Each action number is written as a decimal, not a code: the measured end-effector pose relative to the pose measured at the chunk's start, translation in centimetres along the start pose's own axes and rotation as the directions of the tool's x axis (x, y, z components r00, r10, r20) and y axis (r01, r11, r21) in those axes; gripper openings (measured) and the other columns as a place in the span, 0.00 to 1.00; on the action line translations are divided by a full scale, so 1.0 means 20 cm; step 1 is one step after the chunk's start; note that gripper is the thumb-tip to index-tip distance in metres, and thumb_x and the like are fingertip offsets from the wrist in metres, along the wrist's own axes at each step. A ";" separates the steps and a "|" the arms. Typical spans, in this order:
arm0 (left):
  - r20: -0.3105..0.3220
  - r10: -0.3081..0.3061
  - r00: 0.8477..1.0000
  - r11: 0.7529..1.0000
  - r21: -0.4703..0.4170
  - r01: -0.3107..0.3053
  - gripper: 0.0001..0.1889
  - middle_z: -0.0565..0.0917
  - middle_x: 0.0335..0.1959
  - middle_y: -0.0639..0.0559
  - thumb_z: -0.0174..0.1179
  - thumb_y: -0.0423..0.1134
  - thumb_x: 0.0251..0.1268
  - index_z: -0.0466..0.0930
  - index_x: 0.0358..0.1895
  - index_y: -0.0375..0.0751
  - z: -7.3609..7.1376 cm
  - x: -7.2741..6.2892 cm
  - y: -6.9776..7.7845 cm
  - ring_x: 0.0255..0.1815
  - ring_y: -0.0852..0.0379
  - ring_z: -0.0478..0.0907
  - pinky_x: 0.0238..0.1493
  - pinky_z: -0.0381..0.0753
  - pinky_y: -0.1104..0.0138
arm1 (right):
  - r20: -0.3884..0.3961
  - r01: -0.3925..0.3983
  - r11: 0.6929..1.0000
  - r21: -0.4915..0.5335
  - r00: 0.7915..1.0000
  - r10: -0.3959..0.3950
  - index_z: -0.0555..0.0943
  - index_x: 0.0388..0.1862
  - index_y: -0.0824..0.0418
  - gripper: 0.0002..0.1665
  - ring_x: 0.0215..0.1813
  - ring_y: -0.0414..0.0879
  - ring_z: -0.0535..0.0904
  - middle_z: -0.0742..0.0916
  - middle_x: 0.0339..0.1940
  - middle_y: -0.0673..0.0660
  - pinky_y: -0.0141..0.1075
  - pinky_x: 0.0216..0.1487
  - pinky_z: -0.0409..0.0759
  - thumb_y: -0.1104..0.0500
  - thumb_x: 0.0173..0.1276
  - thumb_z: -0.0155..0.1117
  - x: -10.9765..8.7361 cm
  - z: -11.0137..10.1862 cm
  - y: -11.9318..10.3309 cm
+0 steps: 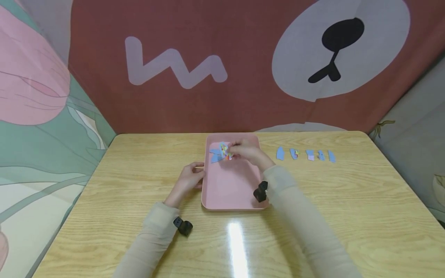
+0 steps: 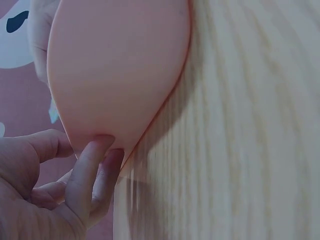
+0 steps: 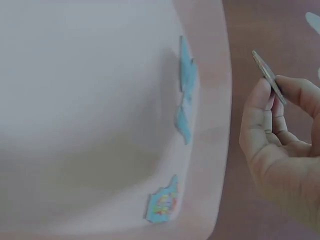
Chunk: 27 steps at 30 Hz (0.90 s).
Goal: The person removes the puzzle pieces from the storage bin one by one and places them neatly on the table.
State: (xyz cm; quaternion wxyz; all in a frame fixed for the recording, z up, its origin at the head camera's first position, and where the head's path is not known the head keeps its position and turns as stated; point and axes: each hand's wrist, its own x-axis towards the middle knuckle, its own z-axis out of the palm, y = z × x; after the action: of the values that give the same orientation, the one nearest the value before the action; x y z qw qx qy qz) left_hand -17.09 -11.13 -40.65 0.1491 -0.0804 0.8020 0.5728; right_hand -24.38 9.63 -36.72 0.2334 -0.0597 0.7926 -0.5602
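My left hand is at the left side of a pink tray. In the left wrist view its bent fingers hold the wall near the rim. My right hand is above the far part of the tray, and in the right wrist view thumb and finger pinch a thin flat puzzle piece, seen edge-on. Inside the tray by the far wall lie blue puzzle pieces and a multicoloured one. The hand partly covers this group in the head view.
To the right of the tray, several puzzle pieces lie in a row on the wooden table, among them a plain blue one and a blue and lilac one. A printed cloth hangs behind the table's far edge.
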 end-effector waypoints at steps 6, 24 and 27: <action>-0.006 -0.005 1.000 1.000 -0.006 0.005 0.24 0.77 0.58 0.31 0.50 0.31 0.67 0.66 0.66 0.32 0.00 0.00 0.00 0.51 0.45 0.81 0.32 0.87 0.69 | 0.008 0.039 0.998 0.041 0.999 -0.040 0.71 0.57 0.71 0.23 0.35 0.38 0.77 0.79 0.35 0.50 0.36 0.50 0.84 0.66 0.63 0.57 -0.03 -0.04 -0.05; -0.014 -0.002 1.000 1.000 -0.007 0.002 0.24 0.77 0.58 0.31 0.50 0.31 0.65 0.66 0.65 0.32 0.01 0.00 -0.01 0.50 0.46 0.80 0.33 0.87 0.68 | 0.066 0.020 1.000 0.023 0.998 -0.021 0.58 0.69 0.71 0.31 0.42 0.38 0.75 0.73 0.49 0.57 0.43 0.61 0.78 0.64 0.69 0.50 -0.16 -0.29 0.06; -0.015 -0.002 1.000 1.000 -0.007 0.002 0.24 0.77 0.57 0.31 0.51 0.31 0.65 0.67 0.65 0.33 0.01 0.00 -0.01 0.50 0.47 0.81 0.32 0.87 0.68 | 0.061 0.002 1.000 0.020 0.998 -0.003 0.57 0.69 0.72 0.32 0.42 0.36 0.75 0.73 0.51 0.57 0.46 0.65 0.75 0.64 0.69 0.50 -0.18 -0.33 0.09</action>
State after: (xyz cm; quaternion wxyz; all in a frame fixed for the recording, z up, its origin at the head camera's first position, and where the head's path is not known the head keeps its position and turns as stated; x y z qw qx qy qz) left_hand -16.99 -10.97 -40.82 0.1435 -0.0861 0.8010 0.5748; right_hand -23.82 17.24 -35.49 0.2572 -0.0754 0.7794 -0.5663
